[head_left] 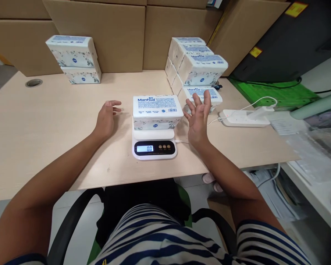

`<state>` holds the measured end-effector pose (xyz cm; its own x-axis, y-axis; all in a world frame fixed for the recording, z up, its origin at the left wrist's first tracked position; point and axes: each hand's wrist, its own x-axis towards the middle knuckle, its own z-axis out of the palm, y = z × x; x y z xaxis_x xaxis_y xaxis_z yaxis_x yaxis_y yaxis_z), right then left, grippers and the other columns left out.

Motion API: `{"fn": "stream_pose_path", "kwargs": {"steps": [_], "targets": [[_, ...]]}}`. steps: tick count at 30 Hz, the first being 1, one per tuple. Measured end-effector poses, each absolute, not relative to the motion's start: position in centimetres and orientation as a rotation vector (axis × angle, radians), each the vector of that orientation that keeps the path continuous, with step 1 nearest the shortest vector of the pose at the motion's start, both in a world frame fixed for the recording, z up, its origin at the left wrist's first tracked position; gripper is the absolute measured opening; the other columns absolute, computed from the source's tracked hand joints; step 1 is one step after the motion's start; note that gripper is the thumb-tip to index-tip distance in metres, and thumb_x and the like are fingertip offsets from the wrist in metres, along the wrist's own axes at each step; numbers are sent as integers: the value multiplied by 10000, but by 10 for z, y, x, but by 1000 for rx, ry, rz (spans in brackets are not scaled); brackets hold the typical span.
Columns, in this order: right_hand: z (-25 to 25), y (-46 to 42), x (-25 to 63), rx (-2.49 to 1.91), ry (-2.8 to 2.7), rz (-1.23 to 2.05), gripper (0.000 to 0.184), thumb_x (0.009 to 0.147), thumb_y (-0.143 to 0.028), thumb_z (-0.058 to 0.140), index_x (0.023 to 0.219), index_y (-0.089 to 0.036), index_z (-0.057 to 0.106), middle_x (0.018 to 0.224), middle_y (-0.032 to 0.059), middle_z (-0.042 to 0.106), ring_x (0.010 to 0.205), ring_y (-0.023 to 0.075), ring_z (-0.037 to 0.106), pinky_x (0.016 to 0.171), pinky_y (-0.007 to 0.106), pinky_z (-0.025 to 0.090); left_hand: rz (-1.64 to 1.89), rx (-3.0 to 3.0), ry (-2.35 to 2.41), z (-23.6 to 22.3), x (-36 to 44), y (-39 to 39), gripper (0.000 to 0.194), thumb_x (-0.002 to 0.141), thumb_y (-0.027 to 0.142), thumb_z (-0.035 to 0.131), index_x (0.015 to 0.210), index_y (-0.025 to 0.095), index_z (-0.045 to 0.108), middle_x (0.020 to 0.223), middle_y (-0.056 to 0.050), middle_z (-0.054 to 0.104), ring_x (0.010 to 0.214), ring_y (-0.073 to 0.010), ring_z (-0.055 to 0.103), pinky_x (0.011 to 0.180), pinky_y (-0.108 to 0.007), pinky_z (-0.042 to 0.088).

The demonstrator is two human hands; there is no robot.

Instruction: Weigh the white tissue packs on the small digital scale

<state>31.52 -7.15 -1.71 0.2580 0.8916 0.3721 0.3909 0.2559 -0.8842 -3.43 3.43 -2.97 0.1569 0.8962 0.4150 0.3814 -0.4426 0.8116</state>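
A white tissue pack [157,106] printed "Manhua" rests on a small white digital scale [154,157], whose lit display reads 0.0. To the pack's left, apart from it, my left hand [107,118] holds nothing, its fingers loosely stretched out. My right hand [198,123] is raised close to the pack's right end, fingers spread and empty; whether a fingertip touches the pack I cannot tell. Behind the right hand stands a stack of several similar tissue packs [205,68], partly covered by its fingers.
Two more tissue packs [74,59] are stacked at the back left, near a round cable hole [34,83]. Cardboard boxes [121,36] line the table's far side. At the right lies a white power strip [244,118], with a cable [183,142] joined to the scale.
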Motion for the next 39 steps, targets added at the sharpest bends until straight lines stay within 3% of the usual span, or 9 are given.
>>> {"fn": "stream_pose_path", "kwargs": {"steps": [5,9,12,17,20,23,31,35,39], "targets": [[-15,-77,308,-1314,-1340,535,1101,966,-1064,195,1882,-520,-86,1957,84,242,1799,369,369,1347,685,475,1199,2032,1069,-29,-35,27,940,1012,1051,263,1458,310,632,1541,-150,736,1210,-320,777,1135,-567,620],[-13,-82,302,-1269,-1299,568,1091,952,-1080,314,1870,-538,79,1935,83,317,1763,411,426,1359,719,443,1044,2237,928,-28,-34,21,1208,866,1138,469,1744,314,369,1603,-189,697,1279,-352,757,1165,-573,611],[-13,-83,299,-1247,-1300,611,1136,923,-1093,409,1864,-514,149,1917,102,360,1754,431,437,1380,716,418,857,2394,878,-23,-32,16,1289,830,1134,551,1790,296,355,1694,-212,642,1378,-418,725,1162,-606,613],[-14,-83,298,-1234,-1370,541,1209,943,-1073,395,1880,-513,-125,1955,96,272,1819,386,328,1381,707,430,798,2432,884,-14,-28,10,1168,924,1119,372,1764,315,479,1727,-180,633,1409,-428,713,1160,-608,623],[-15,-83,298,-1205,-1376,515,1243,945,-1066,388,1836,-513,-280,1981,97,182,1767,415,430,1338,718,483,792,2430,919,-13,-28,7,1112,999,1064,221,1779,313,478,1682,-176,671,1363,-403,730,1109,-594,636],[-15,-82,300,-1206,-1389,496,1269,936,-1076,377,1828,-492,-310,1983,109,156,1753,416,452,1340,700,490,783,2445,937,-13,-27,6,1062,1046,1009,150,1791,323,471,1645,-166,701,1292,-374,751,1060,-573,640],[-16,-87,295,-1093,-1412,442,994,1066,-939,386,1877,-544,-30,1940,79,297,1826,386,305,1381,721,435,795,2498,945,-11,-27,6,1035,1060,989,138,1788,342,489,1625,-144,733,1192,-348,770,965,-529,635],[-15,-88,293,-1123,-1395,437,1019,1047,-963,398,1885,-477,81,1927,95,331,1865,341,186,1427,673,398,787,2508,949,-11,-27,7,1050,1059,991,132,1785,322,489,1637,-155,724,1207,-362,767,971,-544,633],[-15,-88,291,-1187,-1374,502,1054,1012,-1004,431,1873,-452,173,1931,106,355,1843,343,271,1445,680,360,746,2501,976,-12,-27,8,1068,1048,1005,218,1808,286,441,1669,-187,694,1209,-377,786,976,-554,652]]}}
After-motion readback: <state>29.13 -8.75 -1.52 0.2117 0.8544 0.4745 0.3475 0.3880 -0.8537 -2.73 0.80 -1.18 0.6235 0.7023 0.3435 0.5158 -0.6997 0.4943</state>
